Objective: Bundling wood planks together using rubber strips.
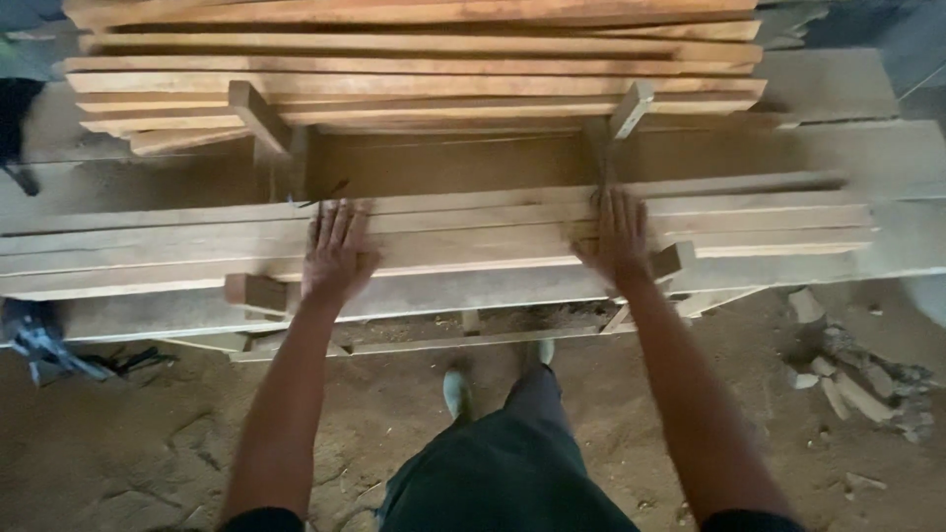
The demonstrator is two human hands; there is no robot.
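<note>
A low stack of long pale wooden planks (463, 232) lies across the view in front of me. My left hand (335, 248) rests flat on top of the planks with fingers spread. My right hand (616, 236) lies flat on the same planks further right, fingers pointing away from me. Neither hand grips anything. Behind this stack, a taller pile of orange-brown planks (414, 69) sits on short cross pieces of wood (258, 113).
The planks rest on short wooden spacers (258, 293) above a sawdust-covered floor (148, 443). My legs and shoes (455, 389) stand close to the stack. Wood offcuts (847, 379) lie on the floor at right. A dark tangled object (34, 340) lies at left.
</note>
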